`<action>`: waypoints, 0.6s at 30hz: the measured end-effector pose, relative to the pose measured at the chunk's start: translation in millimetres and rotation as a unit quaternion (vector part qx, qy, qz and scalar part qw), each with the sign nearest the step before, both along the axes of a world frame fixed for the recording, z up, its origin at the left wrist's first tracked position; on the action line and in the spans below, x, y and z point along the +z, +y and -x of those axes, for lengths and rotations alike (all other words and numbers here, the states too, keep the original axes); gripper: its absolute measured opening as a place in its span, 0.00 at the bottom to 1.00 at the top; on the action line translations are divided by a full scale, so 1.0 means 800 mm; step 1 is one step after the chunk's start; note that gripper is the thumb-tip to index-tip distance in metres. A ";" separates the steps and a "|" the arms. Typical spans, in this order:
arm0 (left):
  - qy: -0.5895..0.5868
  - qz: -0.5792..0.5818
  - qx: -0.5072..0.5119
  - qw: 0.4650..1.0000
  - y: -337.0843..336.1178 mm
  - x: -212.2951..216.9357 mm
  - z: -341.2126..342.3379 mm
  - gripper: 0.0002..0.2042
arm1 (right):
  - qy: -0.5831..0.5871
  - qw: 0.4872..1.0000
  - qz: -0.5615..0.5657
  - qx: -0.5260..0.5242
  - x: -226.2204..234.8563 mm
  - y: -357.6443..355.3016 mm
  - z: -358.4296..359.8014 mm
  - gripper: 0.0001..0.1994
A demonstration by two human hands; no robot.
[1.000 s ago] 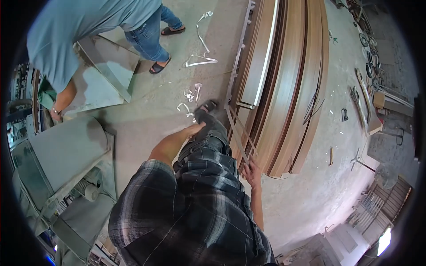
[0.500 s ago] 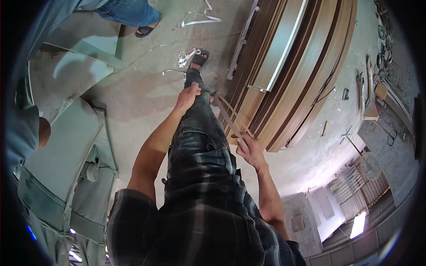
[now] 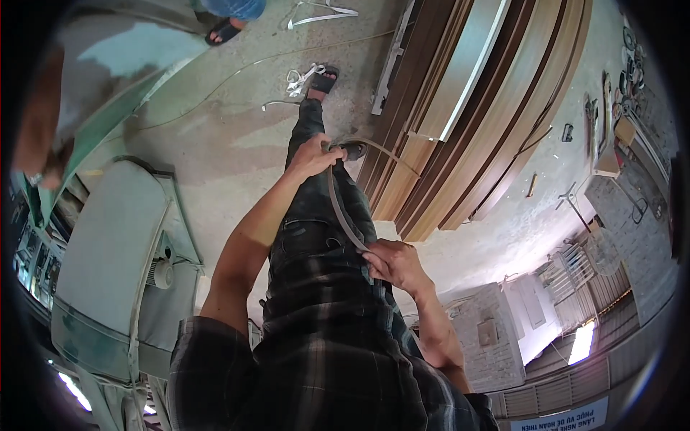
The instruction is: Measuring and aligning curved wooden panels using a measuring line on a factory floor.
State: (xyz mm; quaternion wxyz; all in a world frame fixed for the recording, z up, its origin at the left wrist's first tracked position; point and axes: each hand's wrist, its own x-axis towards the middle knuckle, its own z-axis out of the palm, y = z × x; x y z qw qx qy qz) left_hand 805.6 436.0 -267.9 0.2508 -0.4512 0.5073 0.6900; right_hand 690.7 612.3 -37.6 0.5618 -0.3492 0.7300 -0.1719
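Note:
A flat, narrow brown strap hangs in a curve between my two hands in front of my legs. My left hand, farther out, is closed with the strap pinched at its fingertips. Nearer my waist, my right hand grips the strap's lower stretch. Beyond my left hand the strap loops over to the right and reaches the bundle of long wood-toned boards. Where it goes among the boards I cannot tell.
A tangled white strap lies by my front foot, and another white strap lies farther off. At the left stand a pale rounded machine and another person's arm. A sandalled foot is at the top. Tools lie at the right.
My left hand has taken hold of the strap. My right hand has drawn back toward my waist, and the strap now curves between both hands. The other person at the left has moved.

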 end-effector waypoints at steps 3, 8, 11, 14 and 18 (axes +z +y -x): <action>-0.046 -0.024 0.019 0.998 -0.005 0.013 0.010 0.25 | 0.008 0.999 0.023 0.023 0.024 -0.006 0.009 0.08; -0.073 -0.129 0.244 0.958 -0.005 0.042 0.005 0.33 | 0.067 0.992 0.023 0.104 0.060 0.017 0.022 0.08; -0.089 -0.098 0.336 0.933 0.006 0.039 -0.007 0.32 | 0.091 0.991 0.039 0.091 0.083 0.050 0.017 0.08; -0.078 -0.066 0.395 0.913 0.015 0.028 -0.025 0.22 | 0.119 0.983 0.006 0.136 0.110 0.093 0.011 0.08; -0.054 -0.060 0.389 0.918 0.033 0.035 -0.048 0.06 | 0.199 0.968 -0.026 0.152 0.142 0.151 0.006 0.07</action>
